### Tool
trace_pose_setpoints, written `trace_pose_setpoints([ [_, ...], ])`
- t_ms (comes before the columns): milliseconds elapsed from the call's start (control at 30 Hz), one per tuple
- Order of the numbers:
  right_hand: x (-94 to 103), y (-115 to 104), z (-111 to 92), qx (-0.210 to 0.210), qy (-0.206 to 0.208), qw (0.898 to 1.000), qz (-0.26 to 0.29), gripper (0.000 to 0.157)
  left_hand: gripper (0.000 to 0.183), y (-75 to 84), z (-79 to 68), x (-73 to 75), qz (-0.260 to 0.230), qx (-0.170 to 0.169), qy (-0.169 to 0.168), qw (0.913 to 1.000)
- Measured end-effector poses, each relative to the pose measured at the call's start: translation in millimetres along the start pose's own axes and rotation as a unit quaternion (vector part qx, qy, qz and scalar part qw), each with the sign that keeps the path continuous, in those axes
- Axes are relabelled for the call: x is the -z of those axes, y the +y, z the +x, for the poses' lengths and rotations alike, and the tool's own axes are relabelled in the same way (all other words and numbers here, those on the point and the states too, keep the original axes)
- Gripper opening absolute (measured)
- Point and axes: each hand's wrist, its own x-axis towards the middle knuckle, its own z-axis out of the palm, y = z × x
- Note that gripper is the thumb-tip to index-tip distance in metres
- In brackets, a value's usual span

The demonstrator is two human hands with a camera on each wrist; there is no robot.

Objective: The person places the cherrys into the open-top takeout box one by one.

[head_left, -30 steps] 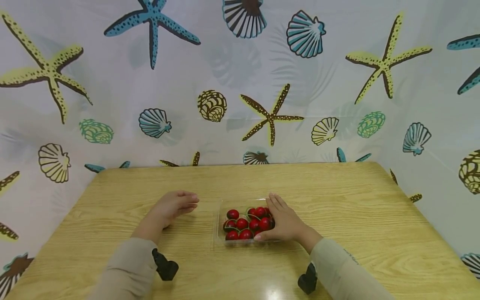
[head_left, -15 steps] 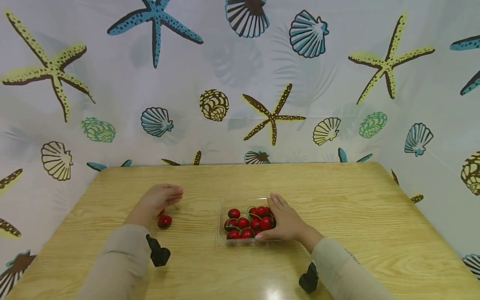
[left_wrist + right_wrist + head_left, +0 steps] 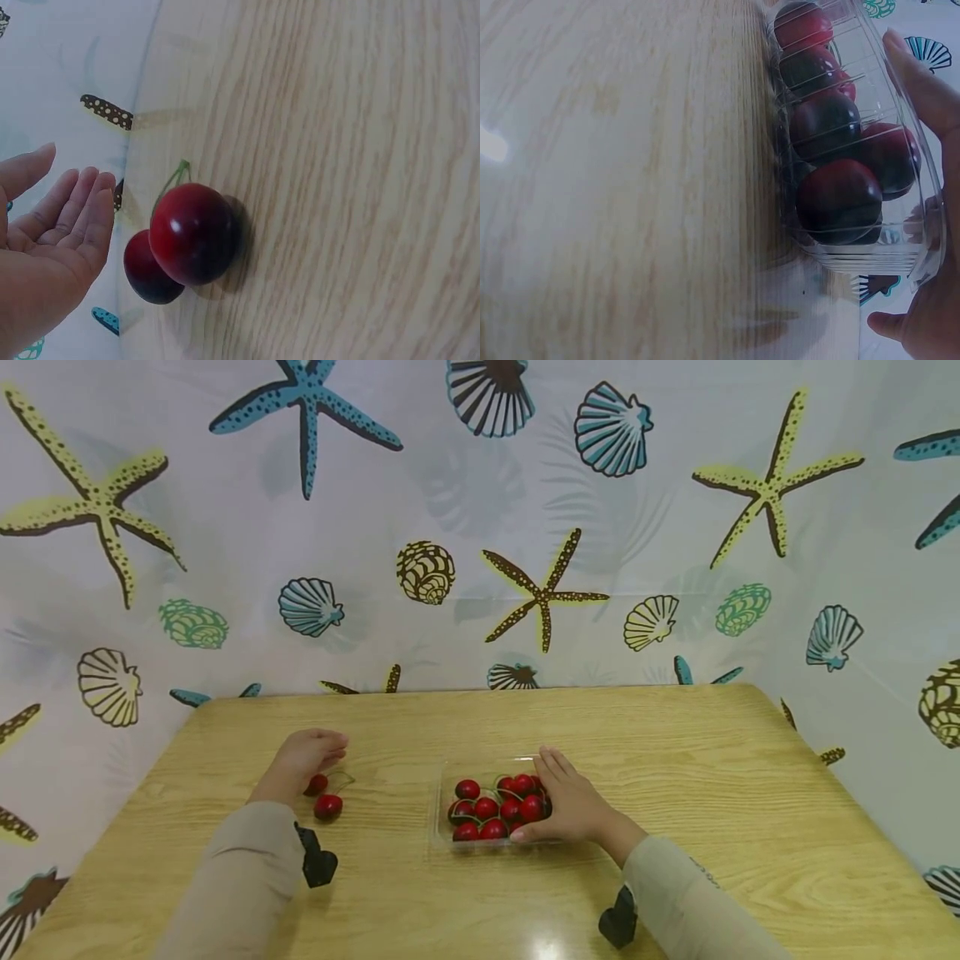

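Observation:
A pair of dark red cherries (image 3: 327, 807) joined by a green stem (image 3: 347, 777) lies on the left of the table. My left hand (image 3: 303, 762) is just behind and left of them, partly covering the farther cherry in the head view. In the left wrist view its fingers (image 3: 90, 217) are relaxed, apart from the cherries, with nothing in them. More cherries (image 3: 486, 807) fill a clear plastic box (image 3: 442, 827) at the table's middle. My right hand (image 3: 572, 803) grips the box's right end, thumb at the near side and fingers over the far side.
The wooden table (image 3: 697, 793) extends around the box on both sides. Behind it hangs a white cloth (image 3: 465, 635) printed with starfish and shells. A black wrist mount (image 3: 321, 860) sticks out from the left sleeve, another (image 3: 618, 920) from the right.
My left hand has moved left and away from the box. The two cherries, hidden before, now show lying on the table beside it. My right hand has stayed at the box.

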Motion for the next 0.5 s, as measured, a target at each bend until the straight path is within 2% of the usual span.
trace_pose_setpoints([
  [333, -0.1, 0.7, -2.1, 0.008, 0.008, 1.000, 0.018, 0.112, 0.044, -11.7, 6.6, 4.7, 0.059, -0.019, 0.022, 0.9978],
  [500, 0.1, 1.0, -3.7, 0.019, 0.021, 0.999, 0.025, 0.115, 0.040, -14.1, 10.1, 6.6, 0.136, -0.041, 0.025, 0.9896],
])
